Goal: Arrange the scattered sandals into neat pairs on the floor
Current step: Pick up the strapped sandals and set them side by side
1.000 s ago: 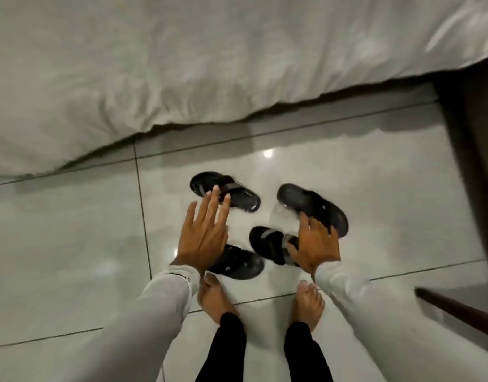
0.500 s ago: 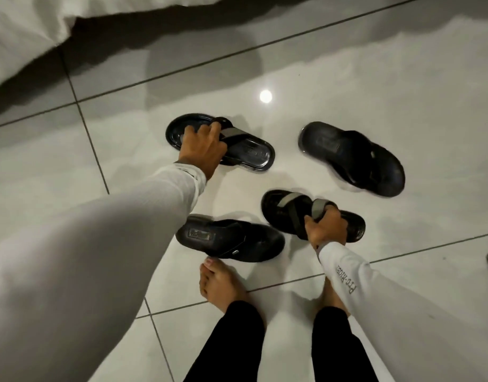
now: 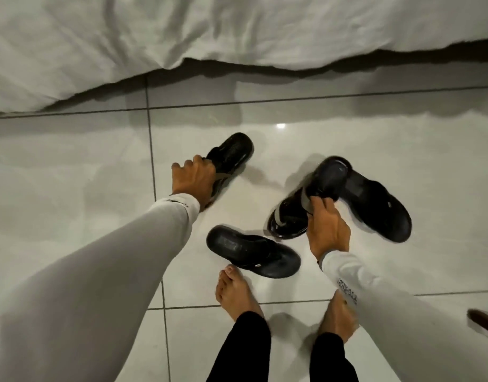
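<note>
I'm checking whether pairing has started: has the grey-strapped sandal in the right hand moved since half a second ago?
Yes. The grey-strapped sandal, gripped by the right hand, has swung against the plain black sandal lying on the floor.

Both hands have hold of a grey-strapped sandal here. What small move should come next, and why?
Probably bring the two together: the left hand grips one grey-strapped sandal, the right hand its match, and they are apart. Set them side by side on bare floor.

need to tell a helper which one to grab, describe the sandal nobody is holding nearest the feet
Start at the bare left foot. The black sandal lies flat on the tile just beyond its toes. Unlike the grey-strapped sandals, it is all black and no hand touches it.
</note>
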`<move>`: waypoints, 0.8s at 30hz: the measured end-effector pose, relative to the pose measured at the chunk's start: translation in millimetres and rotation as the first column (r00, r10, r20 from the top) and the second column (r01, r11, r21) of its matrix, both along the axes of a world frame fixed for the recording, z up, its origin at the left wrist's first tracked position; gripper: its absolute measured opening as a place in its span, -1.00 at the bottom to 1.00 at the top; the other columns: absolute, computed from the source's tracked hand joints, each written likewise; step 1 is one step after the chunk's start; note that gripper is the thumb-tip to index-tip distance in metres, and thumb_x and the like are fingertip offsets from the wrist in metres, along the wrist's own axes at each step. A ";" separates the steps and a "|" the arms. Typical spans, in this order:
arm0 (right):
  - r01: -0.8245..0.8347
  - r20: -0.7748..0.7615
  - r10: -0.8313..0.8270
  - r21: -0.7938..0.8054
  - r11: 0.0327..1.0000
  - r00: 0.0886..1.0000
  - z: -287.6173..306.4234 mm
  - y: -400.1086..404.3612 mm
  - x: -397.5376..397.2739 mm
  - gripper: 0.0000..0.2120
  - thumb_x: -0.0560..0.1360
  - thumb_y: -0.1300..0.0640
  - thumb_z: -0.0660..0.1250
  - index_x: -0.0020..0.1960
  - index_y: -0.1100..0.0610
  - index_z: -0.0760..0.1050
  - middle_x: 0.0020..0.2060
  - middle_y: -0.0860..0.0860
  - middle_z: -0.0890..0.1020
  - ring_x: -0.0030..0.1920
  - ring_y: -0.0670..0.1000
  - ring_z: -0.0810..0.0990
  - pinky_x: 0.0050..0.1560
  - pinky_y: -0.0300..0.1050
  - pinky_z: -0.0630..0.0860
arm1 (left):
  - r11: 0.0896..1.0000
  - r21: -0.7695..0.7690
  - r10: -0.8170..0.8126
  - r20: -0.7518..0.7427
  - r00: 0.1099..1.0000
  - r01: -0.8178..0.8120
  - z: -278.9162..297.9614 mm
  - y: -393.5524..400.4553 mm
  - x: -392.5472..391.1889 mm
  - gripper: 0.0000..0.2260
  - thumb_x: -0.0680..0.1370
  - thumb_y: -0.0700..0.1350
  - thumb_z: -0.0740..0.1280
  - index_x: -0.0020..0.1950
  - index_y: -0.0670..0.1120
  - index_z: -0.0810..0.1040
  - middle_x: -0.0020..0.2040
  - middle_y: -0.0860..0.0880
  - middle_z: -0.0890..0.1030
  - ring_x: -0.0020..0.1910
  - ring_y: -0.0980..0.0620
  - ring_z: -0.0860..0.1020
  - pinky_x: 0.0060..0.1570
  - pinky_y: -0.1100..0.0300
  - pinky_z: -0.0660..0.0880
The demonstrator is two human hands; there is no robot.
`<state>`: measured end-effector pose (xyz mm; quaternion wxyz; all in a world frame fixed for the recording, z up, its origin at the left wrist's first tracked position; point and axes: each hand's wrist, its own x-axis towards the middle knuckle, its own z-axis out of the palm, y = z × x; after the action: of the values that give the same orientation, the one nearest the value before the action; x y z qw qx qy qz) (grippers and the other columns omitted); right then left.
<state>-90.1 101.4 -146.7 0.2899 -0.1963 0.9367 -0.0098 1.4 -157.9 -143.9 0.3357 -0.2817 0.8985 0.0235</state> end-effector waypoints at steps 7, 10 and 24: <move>-0.376 0.041 0.384 -0.130 0.917 0.922 -37.3 -119.6 7.1 -0.55 0.55 0.30 0.25 0.41 0.05 0.41 0.25 0.17 0.46 0.07 0.30 0.56 0.00 0.15 0.58 | 0.953 0.083 0.292 -0.016 0.956 -0.290 -28.1 -46.1 48.9 -0.73 0.62 -0.07 0.28 0.27 -0.16 0.50 0.18 -0.21 0.62 0.16 -0.26 0.61 0.22 -0.13 0.43; -0.517 0.034 0.523 -0.118 0.848 0.851 -51.7 -156.2 19.3 -0.54 0.53 0.26 0.30 0.41 0.03 0.41 0.26 0.16 0.47 0.13 0.27 0.53 0.07 0.13 0.55 | 0.940 0.109 0.329 -0.035 0.944 -0.323 -38.3 -60.6 67.7 -0.77 0.63 -0.11 0.27 0.26 -0.16 0.49 0.17 -0.21 0.62 0.16 -0.26 0.60 0.20 -0.14 0.43; -0.407 0.150 0.446 -0.236 0.883 0.882 -43.4 -177.4 37.8 -0.38 0.58 0.23 0.29 0.56 0.00 0.15 0.45 0.13 0.36 0.24 0.25 0.54 0.20 0.16 0.57 | 0.863 0.311 0.457 -0.140 0.878 -0.399 -32.6 -38.7 72.7 -0.68 0.61 -0.11 0.26 0.34 -0.16 0.37 0.21 -0.22 0.57 0.13 -0.31 0.58 0.15 -0.18 0.47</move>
<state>-52.4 -76.1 -190.1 0.3563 -0.4243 0.8305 -0.0581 74.0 -196.6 -176.5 0.2613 -0.4219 0.8311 0.2508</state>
